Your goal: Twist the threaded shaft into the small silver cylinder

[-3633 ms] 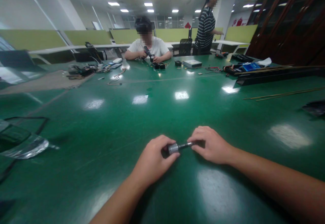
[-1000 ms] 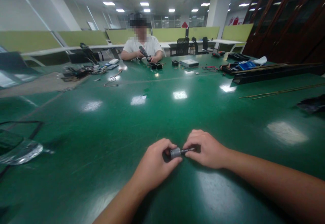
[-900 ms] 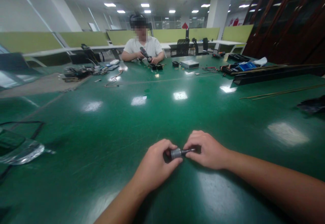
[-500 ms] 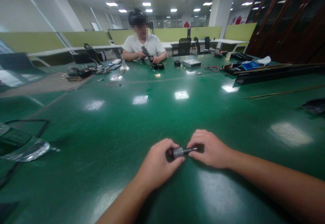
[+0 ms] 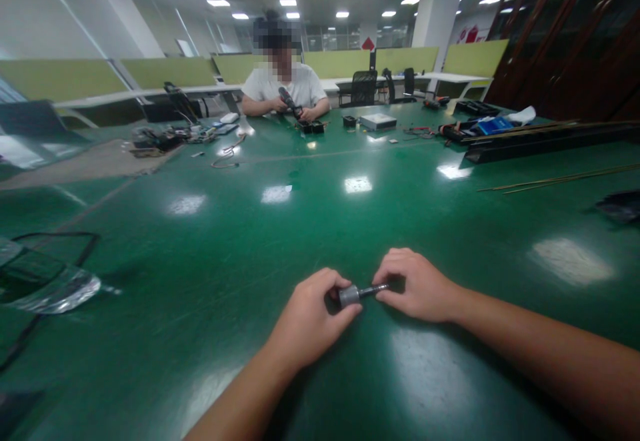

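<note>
A small grey cylinder with a thin dark shaft (image 5: 351,295), perhaps a small motor, lies sideways between my hands, just above the green table (image 5: 240,241) or resting on it. My left hand (image 5: 313,318) is closed around the cylinder, its thumb and forefinger at the sides and its back end hidden in the grip. At the other side, my right hand (image 5: 413,286) has its thumb and fingers closed about the far end of the shaft. The tip partly shows between those fingers.
Across the table a person (image 5: 283,88) holds a dark power tool (image 5: 289,100) over a small black part. Electronics (image 5: 155,140) lie far left, a clear plastic piece (image 5: 60,291) nearer left. Long black rails (image 5: 540,142) and thin rods (image 5: 565,179) lie right.
My right hand has slid slightly outward along the shaft, away from the cylinder, so more shaft shows between my hands. My left hand keeps its hold.
</note>
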`<state>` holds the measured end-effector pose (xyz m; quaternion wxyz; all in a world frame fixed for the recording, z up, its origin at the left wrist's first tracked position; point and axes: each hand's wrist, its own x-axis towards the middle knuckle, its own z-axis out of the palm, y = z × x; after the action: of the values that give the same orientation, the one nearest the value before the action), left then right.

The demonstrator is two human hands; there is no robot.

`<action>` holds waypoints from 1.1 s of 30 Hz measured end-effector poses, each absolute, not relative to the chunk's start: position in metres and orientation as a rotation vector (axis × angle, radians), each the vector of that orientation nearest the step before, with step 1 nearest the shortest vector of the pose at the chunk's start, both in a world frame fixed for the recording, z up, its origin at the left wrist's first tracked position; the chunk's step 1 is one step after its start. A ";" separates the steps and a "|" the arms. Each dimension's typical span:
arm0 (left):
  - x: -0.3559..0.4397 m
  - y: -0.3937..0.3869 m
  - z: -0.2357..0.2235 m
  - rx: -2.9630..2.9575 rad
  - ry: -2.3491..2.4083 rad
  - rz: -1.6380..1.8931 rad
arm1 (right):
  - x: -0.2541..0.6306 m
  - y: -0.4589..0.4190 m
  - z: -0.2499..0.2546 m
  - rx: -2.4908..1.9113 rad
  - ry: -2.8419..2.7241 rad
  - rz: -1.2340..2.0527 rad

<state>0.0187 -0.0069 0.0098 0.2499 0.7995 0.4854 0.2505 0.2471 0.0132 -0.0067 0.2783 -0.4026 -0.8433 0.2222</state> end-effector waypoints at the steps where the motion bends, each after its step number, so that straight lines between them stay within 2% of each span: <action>1: 0.019 -0.007 0.010 2.177 1.326 0.687 | 0.248 0.013 -0.007 -1.085 -2.264 0.601; 33: 0.016 -0.008 0.011 2.155 1.367 0.656 | 0.263 0.024 0.001 -1.253 -2.302 0.571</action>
<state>0.0161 -0.0079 0.0106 0.2506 0.7917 0.5024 0.2408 0.2629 0.0238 0.0013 0.2276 -0.4548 -0.8357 0.2073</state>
